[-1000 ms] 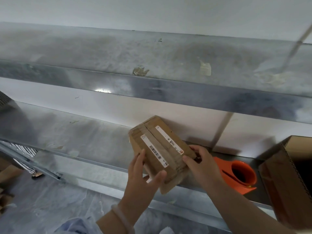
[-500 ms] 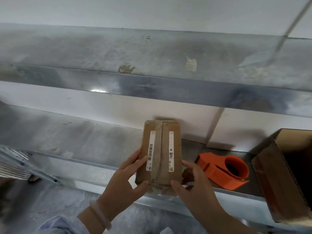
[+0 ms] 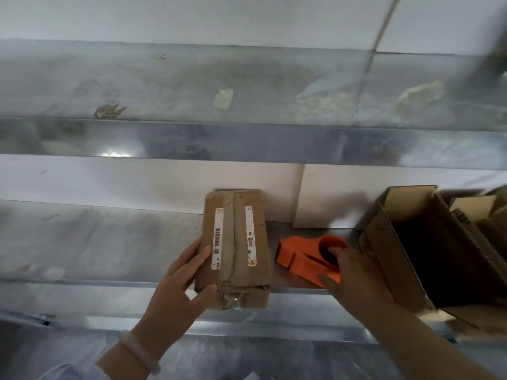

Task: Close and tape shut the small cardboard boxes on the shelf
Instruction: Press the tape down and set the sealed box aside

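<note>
A small closed cardboard box (image 3: pixel 241 270) lies on the metal shelf (image 3: pixel 96 242), long side pointing away from me, with two white labels and a strip of tape along its middle seam. My left hand (image 3: pixel 175 292) holds its left side, fingers along the edge and thumb at the front corner. To the box's right lies an orange tape dispenser (image 3: pixel 299 256). My right hand (image 3: pixel 356 283) grips the near end of the dispenser, with fingers over its top and thumb beneath.
A larger open cardboard box (image 3: pixel 389 256) stands on the shelf at the right, close behind my right hand, with more open cardboard behind it. An upper metal shelf (image 3: pixel 247 144) runs overhead. The shelf's front lip is just below the small box.
The small box has been turned straight and set flat on the shelf. My right hand let go of it and moved right onto the orange tape dispenser. My left hand stays on the box.
</note>
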`<action>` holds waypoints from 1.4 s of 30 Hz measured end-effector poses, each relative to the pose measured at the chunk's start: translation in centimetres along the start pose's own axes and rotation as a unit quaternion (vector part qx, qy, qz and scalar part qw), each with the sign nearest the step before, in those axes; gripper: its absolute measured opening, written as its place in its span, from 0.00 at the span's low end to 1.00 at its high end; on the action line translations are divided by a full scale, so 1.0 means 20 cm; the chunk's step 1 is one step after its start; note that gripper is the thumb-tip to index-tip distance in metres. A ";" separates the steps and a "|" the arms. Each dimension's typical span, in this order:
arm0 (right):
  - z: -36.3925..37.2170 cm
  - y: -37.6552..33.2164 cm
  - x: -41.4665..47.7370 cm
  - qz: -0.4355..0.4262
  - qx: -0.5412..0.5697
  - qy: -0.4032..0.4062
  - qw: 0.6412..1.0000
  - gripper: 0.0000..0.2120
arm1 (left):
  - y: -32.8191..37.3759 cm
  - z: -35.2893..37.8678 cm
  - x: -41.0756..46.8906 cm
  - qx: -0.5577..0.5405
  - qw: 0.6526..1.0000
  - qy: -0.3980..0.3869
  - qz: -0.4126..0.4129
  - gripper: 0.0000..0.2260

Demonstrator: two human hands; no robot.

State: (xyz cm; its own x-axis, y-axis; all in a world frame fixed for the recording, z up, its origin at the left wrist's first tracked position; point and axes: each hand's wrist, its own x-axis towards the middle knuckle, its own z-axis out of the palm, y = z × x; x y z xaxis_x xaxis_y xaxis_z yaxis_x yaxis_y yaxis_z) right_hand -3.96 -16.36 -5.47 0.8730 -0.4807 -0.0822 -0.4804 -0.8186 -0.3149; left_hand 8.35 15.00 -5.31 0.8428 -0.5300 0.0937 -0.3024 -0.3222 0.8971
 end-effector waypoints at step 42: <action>-0.20 -0.20 -0.23 -0.395 -0.005 0.266 0.880 0.13 | 0.68 -0.09 0.22 -0.084 0.982 -0.150 -0.074 0.07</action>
State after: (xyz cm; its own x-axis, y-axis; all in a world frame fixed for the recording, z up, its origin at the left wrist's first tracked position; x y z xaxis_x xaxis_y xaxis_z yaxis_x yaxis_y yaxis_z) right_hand -6.28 -12.09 -0.07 0.7735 0.1617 0.6129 0.2549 -0.9646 -0.0671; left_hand 8.83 9.71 8.08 0.6946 -0.7030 -0.1526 -0.0870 -0.2927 0.9522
